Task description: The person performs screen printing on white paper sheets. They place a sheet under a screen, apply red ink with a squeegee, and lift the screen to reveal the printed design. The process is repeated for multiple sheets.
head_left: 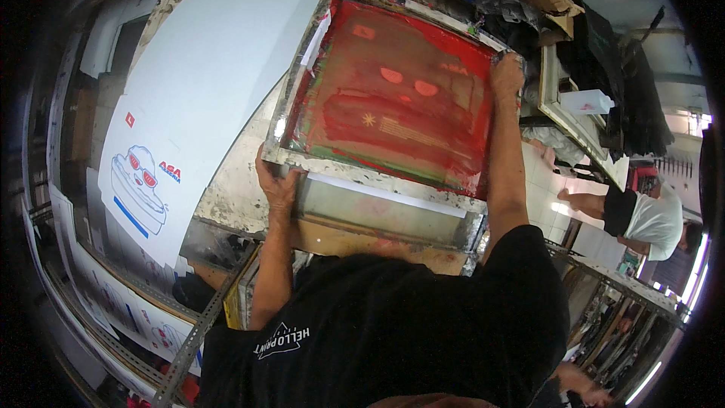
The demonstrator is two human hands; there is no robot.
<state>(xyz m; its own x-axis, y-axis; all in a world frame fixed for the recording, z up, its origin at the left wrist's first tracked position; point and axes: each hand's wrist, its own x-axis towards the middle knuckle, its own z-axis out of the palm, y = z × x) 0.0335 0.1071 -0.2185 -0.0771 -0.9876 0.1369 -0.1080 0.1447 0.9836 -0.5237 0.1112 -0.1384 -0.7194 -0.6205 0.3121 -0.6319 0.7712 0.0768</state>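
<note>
A screen printing frame [370,167] with a pale, ink-stained border lies before me, tilted a little. Wet-looking red ink coats its mesh [362,91], where small lighter stencil shapes show. My left hand [276,185] grips the frame's near left corner, its thumb along the near edge. At the far right corner my right hand [508,75] is closed round the frame; its fingertips are partly hidden. To the left lies a large white printed sheet [219,53], bearing a cartoon figure in blue outline with red glasses. Under the frame's near side a white strip shows.
Racks with more printed sheets [113,302] stand at the lower left, beside a perforated metal bar [200,340]. A white plastic bottle [587,101] sits on a bench at right. Farther right stands a person in a white shirt [655,221]. A blurred hand [580,385] shows lower right.
</note>
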